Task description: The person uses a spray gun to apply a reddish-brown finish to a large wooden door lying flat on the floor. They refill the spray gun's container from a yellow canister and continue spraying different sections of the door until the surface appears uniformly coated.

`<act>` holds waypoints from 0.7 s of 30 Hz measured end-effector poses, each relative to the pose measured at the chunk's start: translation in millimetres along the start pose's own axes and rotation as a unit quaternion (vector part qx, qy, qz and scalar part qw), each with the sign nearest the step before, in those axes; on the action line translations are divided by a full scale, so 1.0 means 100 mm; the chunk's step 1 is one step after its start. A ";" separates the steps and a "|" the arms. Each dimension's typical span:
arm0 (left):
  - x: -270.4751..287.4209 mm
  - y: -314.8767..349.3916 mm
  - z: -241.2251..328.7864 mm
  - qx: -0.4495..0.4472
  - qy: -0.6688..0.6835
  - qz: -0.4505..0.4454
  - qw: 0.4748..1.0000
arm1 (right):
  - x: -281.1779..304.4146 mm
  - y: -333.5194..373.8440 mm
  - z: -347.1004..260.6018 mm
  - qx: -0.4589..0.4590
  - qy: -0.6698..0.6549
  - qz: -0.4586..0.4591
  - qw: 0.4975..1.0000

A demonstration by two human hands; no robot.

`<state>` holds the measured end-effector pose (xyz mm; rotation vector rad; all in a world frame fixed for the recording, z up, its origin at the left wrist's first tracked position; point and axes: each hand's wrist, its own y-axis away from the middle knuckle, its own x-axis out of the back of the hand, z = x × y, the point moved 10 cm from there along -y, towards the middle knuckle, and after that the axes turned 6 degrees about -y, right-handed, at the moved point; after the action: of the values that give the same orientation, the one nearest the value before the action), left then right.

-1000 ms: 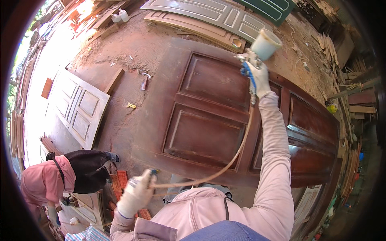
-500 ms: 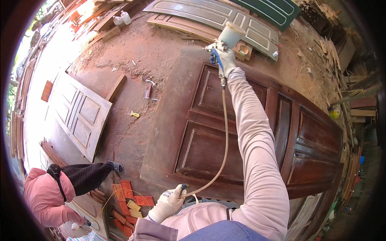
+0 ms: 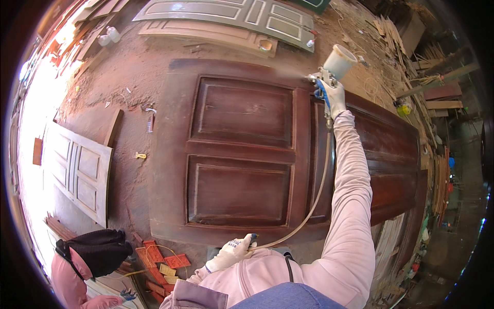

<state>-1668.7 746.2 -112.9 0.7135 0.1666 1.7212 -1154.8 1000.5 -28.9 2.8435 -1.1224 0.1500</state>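
Observation:
A large dark red-brown panelled door (image 3: 242, 190) lies flat in front of me. Above its far edge, my gloved right hand (image 3: 334, 97) grips a spray gun (image 3: 321, 80) by its handle, fingers around the blue trigger area. A whitish cup (image 3: 339, 61) sits tilted on top of the gun. Pale mist spreads leftward from the nozzle over the door's far edge. From the gun's handle a beige air hose (image 3: 320, 198) curves down across the door to my gloved left hand (image 3: 231, 254), closed on it close to my body.
A person in pink (image 3: 69, 273) bends at the lower left beside orange-red blocks (image 3: 175, 261). A pale panelled door (image 3: 80, 170) lies left. Grey (image 3: 226, 15) and light-brown doors (image 3: 206, 37) lie beyond the far edge. Wood scraps (image 3: 396, 44) line the right side.
My right hand has carried the spray gun rightward along the door's far edge, and mist now shows at its nozzle. The view has shifted. The person in pink has leaned differently.

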 end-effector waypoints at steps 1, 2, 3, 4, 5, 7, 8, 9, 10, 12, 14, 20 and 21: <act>-0.09 -0.08 0.06 -0.006 -0.003 -0.012 1.000 | 0.22 0.00 0.01 -0.001 -0.002 0.015 1.000; -0.18 -0.15 0.09 0.026 -0.012 -0.055 0.998 | 0.46 0.02 -0.01 0.004 0.020 0.032 0.999; -0.26 -0.21 0.13 0.018 -0.006 -0.064 0.998 | 0.68 0.06 -0.05 0.009 0.042 0.048 0.998; -0.36 -0.25 0.14 0.012 0.000 -0.072 0.997 | 0.90 0.08 -0.06 0.013 0.057 0.064 0.996; -0.43 -0.30 0.16 0.005 0.006 -0.079 0.997 | 1.12 0.09 -0.07 0.018 0.072 0.081 0.994; -0.54 -0.39 0.15 0.051 0.020 -0.121 0.991 | 1.60 0.12 -0.09 0.044 0.142 0.143 0.979; -0.50 -0.41 0.20 0.046 0.036 -0.112 0.992 | 1.75 0.14 -0.15 0.066 0.200 0.165 0.963; -0.47 -0.42 0.24 0.042 0.053 -0.102 0.993 | 1.87 0.17 -0.21 0.087 0.258 0.186 0.944; -0.46 -0.43 0.23 0.038 0.071 -0.082 0.993 | 1.99 0.17 -0.21 0.064 0.349 0.193 0.915; -0.44 -0.42 0.12 0.031 0.107 -0.042 0.993 | 2.01 0.24 -0.27 0.145 0.376 0.198 0.893; -0.46 -0.31 -0.05 0.043 0.081 -0.043 0.995 | 1.92 0.24 -0.20 0.118 0.382 0.168 0.901; -0.37 0.06 -0.54 0.067 0.122 -0.006 0.990 | 0.38 0.46 -0.33 0.093 0.201 0.031 0.975; -0.32 0.10 -0.56 0.067 0.116 0.007 0.991 | 0.09 0.50 -0.39 0.078 0.182 0.016 0.980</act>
<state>-1704.0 727.9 -164.6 0.6102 0.4420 1.8172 -1184.8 962.6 12.9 2.7629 -1.1166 0.7585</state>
